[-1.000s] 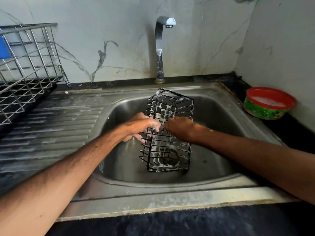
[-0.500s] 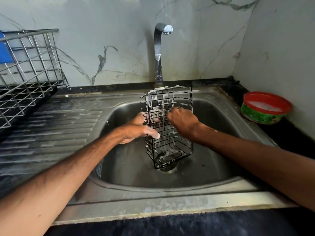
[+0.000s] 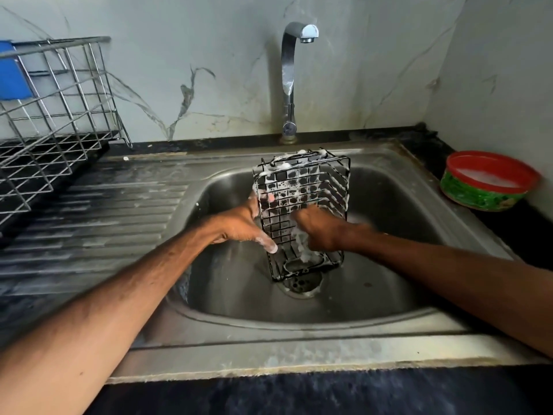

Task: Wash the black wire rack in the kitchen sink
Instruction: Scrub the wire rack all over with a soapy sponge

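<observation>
Your left hand (image 3: 245,227) grips the left edge of the black wire rack (image 3: 302,211), fingers curled around its wires. The rack stands on end in the sink (image 3: 389,298), tilted, its lower end just above the drain (image 3: 302,284), and soap foam clings to its top. Your right hand (image 3: 321,230) is closed into a fist against the rack's front; you cannot tell what it pinches. The tap (image 3: 291,82) stands behind, and a red-rimmed tub (image 3: 490,181) sits on the desk (image 3: 523,232) to the right.
</observation>
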A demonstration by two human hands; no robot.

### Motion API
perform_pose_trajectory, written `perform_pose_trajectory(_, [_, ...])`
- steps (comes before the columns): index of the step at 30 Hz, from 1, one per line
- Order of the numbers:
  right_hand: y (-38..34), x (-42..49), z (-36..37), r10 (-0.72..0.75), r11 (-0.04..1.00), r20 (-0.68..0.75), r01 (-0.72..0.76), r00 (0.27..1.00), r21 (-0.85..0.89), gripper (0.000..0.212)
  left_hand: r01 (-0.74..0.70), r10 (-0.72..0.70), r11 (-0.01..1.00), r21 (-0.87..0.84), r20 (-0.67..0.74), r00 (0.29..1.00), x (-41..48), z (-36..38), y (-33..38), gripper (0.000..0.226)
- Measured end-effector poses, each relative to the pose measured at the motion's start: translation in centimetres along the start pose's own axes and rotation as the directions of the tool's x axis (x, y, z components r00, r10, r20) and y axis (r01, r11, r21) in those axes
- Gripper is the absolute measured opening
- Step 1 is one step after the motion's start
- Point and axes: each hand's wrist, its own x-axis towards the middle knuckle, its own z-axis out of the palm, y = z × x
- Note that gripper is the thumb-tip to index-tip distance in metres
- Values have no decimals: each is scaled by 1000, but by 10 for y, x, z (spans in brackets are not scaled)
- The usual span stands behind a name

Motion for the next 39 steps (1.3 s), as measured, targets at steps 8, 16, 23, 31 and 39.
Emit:
perform_pose_trajectory(8, [-1, 18, 36, -214, 976, 9, 214, 977, 44, 26, 3, -2, 998, 68, -25, 1000, 18, 6, -11, 105])
perform_pose_trajectory(16, [-20, 24, 55, -256, 965, 79, 259, 963, -30, 13, -90, 94, 988, 124, -23, 995, 24, 9, -12, 108])
perform_pose_trajectory(23, [-14, 19, 55, -267, 958, 131, 248, 955, 144, 34, -86, 88, 984, 157, -8, 996, 29, 10, -14, 101])
perform_pose_trajectory(31, [-19, 25, 47, -206, 978, 102, 206, 973, 15, 18, -90, 96, 977, 193, -23, 995, 29, 9, -13, 143])
perform_pose_trajectory(39, [-4, 22, 36, -222, 975, 259, 216, 940, 52, 33, -104, 112, 965, 241, -21, 993, 29, 10, -11, 129])
